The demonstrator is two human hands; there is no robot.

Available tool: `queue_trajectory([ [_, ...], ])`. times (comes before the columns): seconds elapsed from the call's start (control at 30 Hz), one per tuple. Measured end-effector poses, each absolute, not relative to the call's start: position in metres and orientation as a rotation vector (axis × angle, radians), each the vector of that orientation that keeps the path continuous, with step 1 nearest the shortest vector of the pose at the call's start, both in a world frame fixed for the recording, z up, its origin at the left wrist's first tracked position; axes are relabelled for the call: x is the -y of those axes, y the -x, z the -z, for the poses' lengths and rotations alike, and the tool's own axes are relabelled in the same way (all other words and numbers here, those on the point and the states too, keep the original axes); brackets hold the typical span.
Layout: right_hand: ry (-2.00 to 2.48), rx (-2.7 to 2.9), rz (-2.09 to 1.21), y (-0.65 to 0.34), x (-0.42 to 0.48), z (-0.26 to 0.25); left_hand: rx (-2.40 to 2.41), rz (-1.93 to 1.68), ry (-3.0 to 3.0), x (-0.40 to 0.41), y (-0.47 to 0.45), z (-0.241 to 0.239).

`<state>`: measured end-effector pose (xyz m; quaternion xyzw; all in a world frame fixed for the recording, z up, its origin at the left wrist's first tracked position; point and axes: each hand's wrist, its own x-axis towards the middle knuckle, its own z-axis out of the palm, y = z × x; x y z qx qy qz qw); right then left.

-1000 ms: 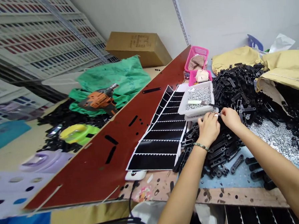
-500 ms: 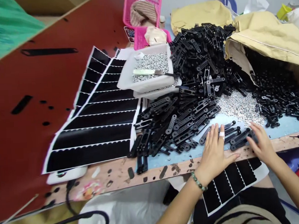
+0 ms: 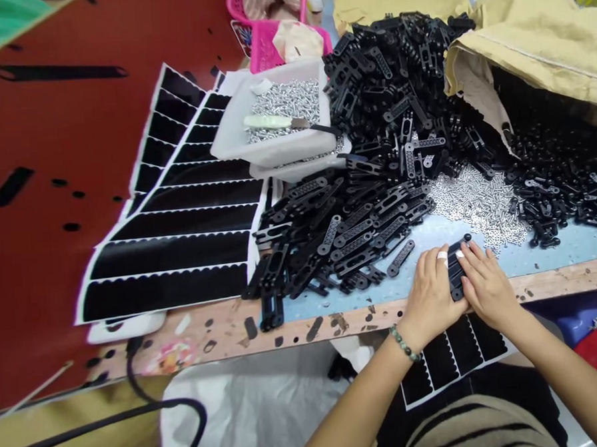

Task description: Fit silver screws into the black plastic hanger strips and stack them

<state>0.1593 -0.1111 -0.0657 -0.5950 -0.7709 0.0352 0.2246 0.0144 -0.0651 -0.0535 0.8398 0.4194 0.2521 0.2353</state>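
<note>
My left hand (image 3: 431, 292) and my right hand (image 3: 486, 286) lie side by side at the table's front edge. Both press in on a small bunch of black plastic brackets (image 3: 457, 268) held between them, fingers curled against the bunch. A white plaster wraps one left finger. Just behind the hands spreads a big heap of the same black brackets (image 3: 358, 220) and a patch of small silver screws (image 3: 477, 204) on the light blue mat (image 3: 555, 253).
A white tray of screws (image 3: 277, 118) holds a white-handled tool. Sheets of black scalloped strips (image 3: 179, 236) lie on the red board (image 3: 38, 217); another sheet (image 3: 450, 355) rests on my lap. Tan sacks (image 3: 534, 44), pink baskets (image 3: 268, 25) and a black cable (image 3: 138, 405) surround.
The view dropped from the far tray to the table's front edge. My hands came down from the tray, lay flat and apart on loose brackets, then closed together on a small bunch.
</note>
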Motion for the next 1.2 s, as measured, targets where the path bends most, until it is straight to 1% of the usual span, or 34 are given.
queue_trajectory([
  [0.13,1.488,2.225,-0.248,-0.158,0.112,0.062,-1.128,-0.686,-2.323,0.065,-0.013,0.056],
  [0.3,1.357,2.147,-0.411,-0.162,0.114,0.057,-1.110,-0.673,-2.282,0.063,-0.014,0.059],
  [0.4,1.284,1.933,-0.484,-0.173,0.114,0.054,-1.082,-0.720,-2.261,0.059,-0.015,0.056],
  [0.5,1.387,1.636,-0.397,-0.190,0.115,0.049,-1.048,-0.757,-2.239,0.064,-0.001,0.041],
  [0.6,1.475,1.505,-0.327,-0.206,0.114,0.044,-1.086,-0.724,-2.211,0.089,0.044,0.024],
  [0.67,1.487,1.517,-0.307,-0.209,0.112,0.043,-1.252,-0.714,-2.196,0.117,0.090,0.021],
  [0.77,1.446,1.635,-0.291,-0.196,0.101,0.046,-1.730,-0.737,-2.108,0.161,0.167,0.036],
  [0.8,1.421,1.703,-0.306,-0.186,0.095,0.047,-1.856,-0.690,-2.087,0.174,0.189,0.046],
  [0.9,1.373,1.950,-0.358,-0.150,0.068,0.049,-1.983,-0.549,-2.232,0.196,0.227,0.071],
  [1.0,1.401,2.176,-0.303,-0.119,0.041,0.051,-2.042,-0.539,-2.294,0.193,0.216,0.072],
  [1.03,1.420,2.236,-0.273,-0.113,0.034,0.052,-2.036,-0.608,-2.293,0.187,0.203,0.066],
  [1.13,1.455,2.367,-0.228,-0.107,0.026,0.051,-1.791,-0.797,-2.333,0.155,0.148,0.044],
  [1.2,1.431,2.427,-0.256,-0.113,0.030,0.049,-1.597,-0.853,-2.355,0.125,0.110,0.035],
])
